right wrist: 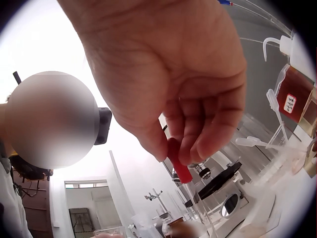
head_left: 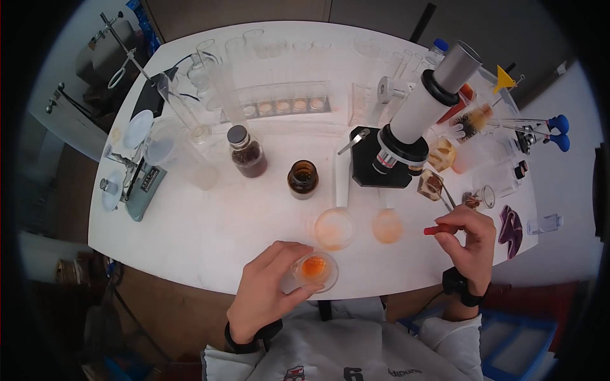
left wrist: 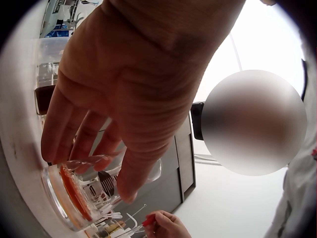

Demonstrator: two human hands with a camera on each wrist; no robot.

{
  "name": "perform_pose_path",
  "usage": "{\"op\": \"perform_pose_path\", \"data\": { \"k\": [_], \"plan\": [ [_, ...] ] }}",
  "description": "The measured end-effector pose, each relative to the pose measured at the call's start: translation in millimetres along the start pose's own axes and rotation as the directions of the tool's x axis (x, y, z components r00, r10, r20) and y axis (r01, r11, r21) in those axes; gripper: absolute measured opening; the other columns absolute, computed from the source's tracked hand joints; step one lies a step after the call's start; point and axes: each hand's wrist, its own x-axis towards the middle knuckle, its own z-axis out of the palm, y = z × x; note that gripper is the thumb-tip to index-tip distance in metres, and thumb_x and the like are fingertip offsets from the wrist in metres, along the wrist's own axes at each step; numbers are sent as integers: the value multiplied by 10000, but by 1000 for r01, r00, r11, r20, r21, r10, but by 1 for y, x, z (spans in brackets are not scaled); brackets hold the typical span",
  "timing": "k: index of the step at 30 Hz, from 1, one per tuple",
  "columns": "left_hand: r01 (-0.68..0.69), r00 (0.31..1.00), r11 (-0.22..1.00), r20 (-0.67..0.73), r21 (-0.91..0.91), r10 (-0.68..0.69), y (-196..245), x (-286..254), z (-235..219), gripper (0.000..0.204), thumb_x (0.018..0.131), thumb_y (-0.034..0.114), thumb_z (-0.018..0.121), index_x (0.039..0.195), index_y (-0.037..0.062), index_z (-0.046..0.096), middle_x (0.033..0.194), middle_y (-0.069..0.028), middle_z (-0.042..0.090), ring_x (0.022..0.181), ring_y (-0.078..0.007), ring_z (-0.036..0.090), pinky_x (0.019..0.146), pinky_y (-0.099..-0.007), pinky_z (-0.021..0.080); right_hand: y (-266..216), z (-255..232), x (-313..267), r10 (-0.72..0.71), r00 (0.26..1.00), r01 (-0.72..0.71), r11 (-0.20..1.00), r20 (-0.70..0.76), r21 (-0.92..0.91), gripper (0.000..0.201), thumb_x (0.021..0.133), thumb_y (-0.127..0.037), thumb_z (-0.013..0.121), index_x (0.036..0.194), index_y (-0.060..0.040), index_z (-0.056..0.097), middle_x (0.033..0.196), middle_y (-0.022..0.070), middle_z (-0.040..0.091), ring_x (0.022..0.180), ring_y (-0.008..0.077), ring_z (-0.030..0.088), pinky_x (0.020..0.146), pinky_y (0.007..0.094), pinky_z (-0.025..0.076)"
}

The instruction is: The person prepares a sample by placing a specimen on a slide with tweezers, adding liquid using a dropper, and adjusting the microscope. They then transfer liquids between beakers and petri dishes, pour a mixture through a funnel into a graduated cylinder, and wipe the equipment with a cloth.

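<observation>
My left hand (head_left: 270,276) curls its fingers and thumb around a small glass beaker (head_left: 328,279) at the table's front edge. Orange-red liquid (left wrist: 74,191) lies in the bottom of this beaker, as the left wrist view shows. To the right, my right hand (head_left: 469,238) pinches the red rubber bulb (right wrist: 180,167) of a dropper between thumb and fingers. Its thin glass tube (right wrist: 199,203) points away from the hand in the right wrist view. Two round dishes, one wide (head_left: 333,228) and one smaller (head_left: 387,227), sit between the hands with pale orange contents.
Beyond the hands stand an open brown bottle (head_left: 303,179), a capped bottle of dark contents (head_left: 248,155) and a microscope (head_left: 406,127). A balance (head_left: 145,190) is at the left. Tweezers (head_left: 447,195), a small glass jar (head_left: 486,197) and a purple piece (head_left: 510,232) lie right.
</observation>
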Motion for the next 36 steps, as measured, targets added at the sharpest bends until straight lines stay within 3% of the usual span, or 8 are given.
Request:
{"op": "perform_pose_path", "data": {
  "k": [5, 9, 12, 15, 21, 27, 30, 36],
  "plan": [
    [-9, 1000, 1000, 2, 9, 9, 0, -1, 1, 547, 727, 144, 910, 1207, 46, 666, 1140, -130, 700, 998, -335, 709, 874, -376, 571, -28, 14, -5, -208, 956, 250, 947, -207, 201, 280, 722, -38, 855, 952, 64, 731, 735, 118, 682, 671, 193, 659, 611, 275, 482],
    [-4, 1000, 1000, -1, 17, 4, 1, -2, 1, 545, 732, 134, 901, 1215, 54, 664, 1146, -130, 698, 997, -335, 710, 871, -376, 572, -55, 33, 5, -396, 913, 406, 861, -99, 305, 336, 691, -40, 902, 979, 50, 753, 713, 92, 684, 644, 191, 652, 557, 282, 463],
    [-2, 1000, 1000, -2, 16, 2, 1, -2, 1, 544, 733, 130, 897, 1220, 58, 664, 1146, -126, 700, 1002, -331, 712, 866, -379, 575, -70, 48, 19, -388, 917, 349, 893, 93, 285, 303, 729, -27, 882, 995, 38, 751, 741, 79, 687, 642, 193, 648, 554, 300, 473],
    [3, 1000, 1000, -9, 22, -3, 3, -2, 2, 539, 732, 134, 898, 1214, 63, 669, 1147, -122, 701, 1004, -329, 714, 861, -382, 579, -63, 69, 22, -368, 916, 321, 911, 162, 260, 328, 732, -22, 848, 1045, 19, 762, 730, 88, 699, 617, 196, 650, 571, 282, 477],
    [-30, 999, 999, -17, 19, 31, 2, -1, 2, 507, 748, 121, 856, 1213, 78, 659, 1155, -107, 685, 1002, -335, 704, 833, -398, 591, -56, 87, 21, -357, 901, 306, 926, 249, 219, 353, 784, -42, 834, 1116, -23, 714, 849, 73, 649, 711, 239, 633, 605, 331, 497],
    [-11, 1000, 999, -9, 33, 11, 3, -1, 2, 523, 730, 116, 860, 1212, 84, 661, 1153, -105, 689, 1004, -338, 703, 833, -402, 591, -52, 95, 20, -366, 899, 321, 924, 240, 208, 342, 811, -73, 817, 1133, -41, 709, 813, 59, 607, 685, 229, 615, 586, 341, 484],
    [-30, 999, 999, -19, 28, 31, 0, -1, 3, 530, 725, 119, 864, 1214, 86, 660, 1152, -107, 688, 1005, -340, 702, 829, -402, 592, -52, 94, 20, -359, 892, 314, 929, 273, 197, 390, 763, 14, 810, 1145, -8, 735, 843, 77, 685, 677, 218, 627, 593, 320, 491],
    [0, 1000, 1000, -14, 31, 1, 5, 0, 2, 508, 745, 158, 896, 1192, 46, 681, 1133, -124, 709, 1002, -333, 716, 849, -390, 587, -52, 94, 19, -338, 893, 291, 938, 296, 190, 556, 760, 17, 810, 1299, -7, 679, 802, 61, 666, 670, 196, 621, 586, 312, 485]
  ]
}}
